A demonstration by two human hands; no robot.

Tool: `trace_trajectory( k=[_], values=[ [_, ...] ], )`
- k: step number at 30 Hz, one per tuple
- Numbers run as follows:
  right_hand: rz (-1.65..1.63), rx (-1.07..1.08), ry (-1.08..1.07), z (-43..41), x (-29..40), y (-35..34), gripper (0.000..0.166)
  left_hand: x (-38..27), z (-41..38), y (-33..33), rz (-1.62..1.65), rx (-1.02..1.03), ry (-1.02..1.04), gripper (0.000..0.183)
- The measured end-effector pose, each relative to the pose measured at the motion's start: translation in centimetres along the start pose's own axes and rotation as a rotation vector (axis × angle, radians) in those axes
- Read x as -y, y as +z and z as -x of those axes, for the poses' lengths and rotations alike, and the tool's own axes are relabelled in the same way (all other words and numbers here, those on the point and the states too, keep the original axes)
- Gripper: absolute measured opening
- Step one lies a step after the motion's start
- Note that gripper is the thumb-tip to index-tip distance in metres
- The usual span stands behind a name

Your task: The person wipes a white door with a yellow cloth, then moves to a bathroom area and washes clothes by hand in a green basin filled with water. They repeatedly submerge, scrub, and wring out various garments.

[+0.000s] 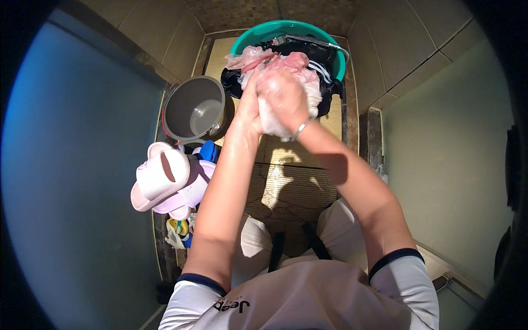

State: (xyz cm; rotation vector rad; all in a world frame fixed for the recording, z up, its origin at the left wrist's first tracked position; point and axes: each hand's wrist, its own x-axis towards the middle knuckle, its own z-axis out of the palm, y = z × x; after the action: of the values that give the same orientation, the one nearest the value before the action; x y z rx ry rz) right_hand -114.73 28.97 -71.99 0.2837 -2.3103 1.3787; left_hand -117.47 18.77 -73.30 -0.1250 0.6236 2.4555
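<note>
A wet pink and white garment [293, 62] is bunched between my two hands over the near side of a green plastic basin [268, 27]. My left hand [250, 101] grips its left side. My right hand [288, 97], blurred and with a silver bangle at the wrist, presses on the cloth from the right. Part of the garment hangs below my palms. Dark wet clothes [326, 55], one with white stripes, lie in the basin and over its near rim. A chrome shower head [311, 40] with its hose rests on them at the back.
A grey bucket [194, 108] stands left of the basin. Pink slippers [163, 173] and lilac slippers [198, 185] are piled nearer me on the left, with small shoes [178, 231] below. Frosted glass panels [445, 165] flank the narrow tiled space, and a ribbed mat [297, 185] lies before my knees.
</note>
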Motion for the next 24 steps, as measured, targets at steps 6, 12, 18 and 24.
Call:
trace_trajectory(
  k=[6, 12, 18, 24],
  values=[
    [0.182, 0.044, -0.269, 2.2, 1.4, 2.4, 0.024, 1.0, -0.8, -4.0, -0.077, -0.041, 0.129, 0.033],
    [0.218, -0.203, -0.039, -0.1, -2.8, 1.3, 0.022, 3.3, -2.0, -2.5, -0.091, -0.321, 0.220, 0.026],
    [0.084, -0.130, -0.254, 2.7, 1.8, 2.7, 0.012, -0.1, 0.0, -3.1, 0.041, -0.082, -0.067, 0.019],
    [0.051, -0.380, -0.036, -4.1, -5.9, -1.0, 0.027, 1.7, -2.2, -0.3, -0.339, -0.302, 0.320, 0.021]
  ],
)
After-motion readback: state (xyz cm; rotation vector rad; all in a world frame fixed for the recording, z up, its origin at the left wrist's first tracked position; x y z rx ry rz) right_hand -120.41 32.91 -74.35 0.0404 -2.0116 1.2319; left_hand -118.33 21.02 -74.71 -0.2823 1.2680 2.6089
